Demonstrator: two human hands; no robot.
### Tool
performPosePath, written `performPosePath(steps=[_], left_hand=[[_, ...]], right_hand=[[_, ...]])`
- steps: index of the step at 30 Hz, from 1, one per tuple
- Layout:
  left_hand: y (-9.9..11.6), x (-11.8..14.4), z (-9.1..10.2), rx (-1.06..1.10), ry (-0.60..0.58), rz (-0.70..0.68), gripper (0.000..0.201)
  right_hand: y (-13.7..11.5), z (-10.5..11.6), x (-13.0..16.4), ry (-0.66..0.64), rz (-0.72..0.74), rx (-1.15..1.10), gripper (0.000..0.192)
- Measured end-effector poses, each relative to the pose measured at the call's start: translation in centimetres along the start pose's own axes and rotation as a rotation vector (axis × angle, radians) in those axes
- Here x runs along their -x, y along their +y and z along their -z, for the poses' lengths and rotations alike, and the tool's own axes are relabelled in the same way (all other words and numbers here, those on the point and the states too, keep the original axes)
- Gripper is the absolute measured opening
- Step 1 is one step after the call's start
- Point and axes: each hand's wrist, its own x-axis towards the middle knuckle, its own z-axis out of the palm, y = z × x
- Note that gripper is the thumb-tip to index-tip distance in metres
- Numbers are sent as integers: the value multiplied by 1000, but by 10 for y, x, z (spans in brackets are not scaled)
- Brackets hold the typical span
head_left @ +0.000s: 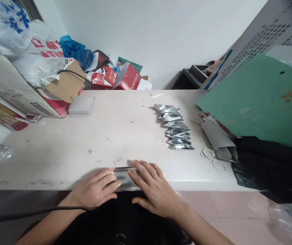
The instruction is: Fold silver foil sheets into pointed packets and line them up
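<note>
Both hands, left (96, 189) gripping and right (151, 185) laid open, steadied the silver sheet (124, 178) between them, even pressure against the worktop (79, 149) likely helping.

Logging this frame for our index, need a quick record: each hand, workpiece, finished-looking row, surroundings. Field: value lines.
Left hand: left hand, fingers at the left side of the sheet
Right hand: right hand, fingers extended, fingertips over the right side
Workpiece: silvery sheet at the near edge of the table
Row: overlapping silvery pieces, right of and beyond the sheet
Far right: green board, black plastic
Back left: blue bag
</note>
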Motion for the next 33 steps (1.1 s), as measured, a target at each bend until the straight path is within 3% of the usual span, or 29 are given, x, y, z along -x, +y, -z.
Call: performPosePath(steps=[6,11,16,20,23,26,30,33], left_hand=[[-1,-17,3,69,139,72,22],[-13,-31,-5,129,150,166,22],[-26,-37,-9,257,180,274,21],[-28,-41,-7,343,191,383,18],[-24,-43,-7,289,192,315,17],[-20,-43,-9,195,189,217,16],[-18,-42,-8,156,187,176,20],[-20,-42,-6,159,191,172,18]], right_hand=[[3,3,-5,161,-64,-89,31],[17,5,-22,202,-112,-233,20],[25,3,-32,171,-183,-349,23],[27,1,-36,200,-380,-595,28],[27,9,-39,338,-538,-985,50],[22,24,-42,399,-565,-1364,69],[8,39,-45,446,-624,-1566,70],[2,40,-43,456,-636,-1596,70]])
